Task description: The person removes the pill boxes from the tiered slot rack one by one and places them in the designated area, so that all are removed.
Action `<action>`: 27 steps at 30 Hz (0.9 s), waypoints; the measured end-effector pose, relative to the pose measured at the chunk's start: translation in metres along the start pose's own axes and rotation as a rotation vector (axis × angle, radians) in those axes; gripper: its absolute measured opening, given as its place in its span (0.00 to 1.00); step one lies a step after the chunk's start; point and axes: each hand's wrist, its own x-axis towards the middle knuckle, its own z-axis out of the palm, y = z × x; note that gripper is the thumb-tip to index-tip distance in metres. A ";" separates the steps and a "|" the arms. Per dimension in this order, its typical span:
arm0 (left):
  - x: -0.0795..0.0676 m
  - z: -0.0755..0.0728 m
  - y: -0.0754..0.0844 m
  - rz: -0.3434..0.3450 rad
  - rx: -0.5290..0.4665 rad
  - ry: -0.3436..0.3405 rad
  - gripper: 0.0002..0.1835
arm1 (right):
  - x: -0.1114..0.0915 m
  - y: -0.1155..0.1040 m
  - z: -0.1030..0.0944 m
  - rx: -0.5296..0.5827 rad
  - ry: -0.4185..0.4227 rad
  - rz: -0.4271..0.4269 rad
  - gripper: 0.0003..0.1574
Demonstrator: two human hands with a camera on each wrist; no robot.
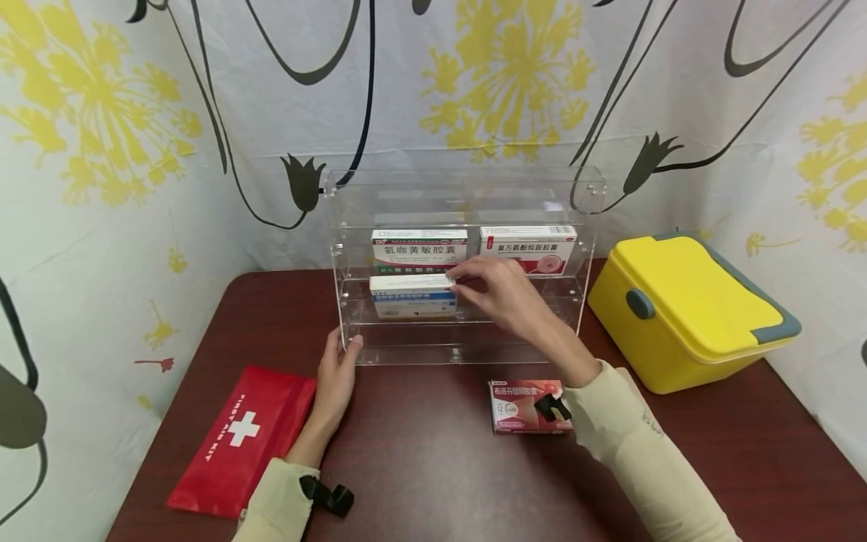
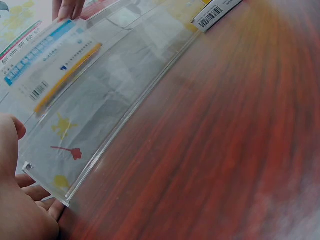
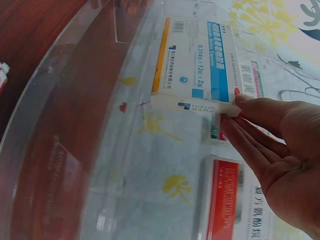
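A clear acrylic shelf rack (image 1: 406, 354) stands on the table. My left hand (image 1: 336, 380) grips its lower left corner, the thumb on one side of the panel and the fingers on the other. On the middle tier sits a white medicine box with a blue band (image 1: 415, 301). My right hand (image 1: 501, 293) pinches the upper right corner of this box between thumb and fingers, as the right wrist view shows. One tier higher stand a green-and-white capsule box (image 1: 420, 252) and, to its right, a red-and-white capsule box (image 1: 535, 248).
A pink-red medicine box (image 1: 521, 418) lies on the table below the right forearm, partly covered by the wrist strap. At the left lies a red first aid pouch (image 1: 237, 444). A yellow lidded case (image 1: 691, 301) stands at the right. Patterned cloth hangs behind.
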 end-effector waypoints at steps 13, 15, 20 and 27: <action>-0.006 0.000 0.016 -0.024 0.001 -0.016 0.25 | 0.013 -0.023 -0.029 0.005 0.077 -0.102 0.14; -0.010 0.000 0.024 -0.028 0.009 -0.019 0.25 | 0.014 -0.025 -0.031 0.002 0.076 -0.101 0.14; -0.014 0.001 0.033 -0.035 0.032 -0.011 0.24 | 0.011 -0.031 -0.035 -0.001 0.084 -0.095 0.15; -0.013 0.002 0.034 -0.026 0.022 -0.016 0.25 | -0.008 -0.043 -0.038 0.056 0.067 -0.075 0.15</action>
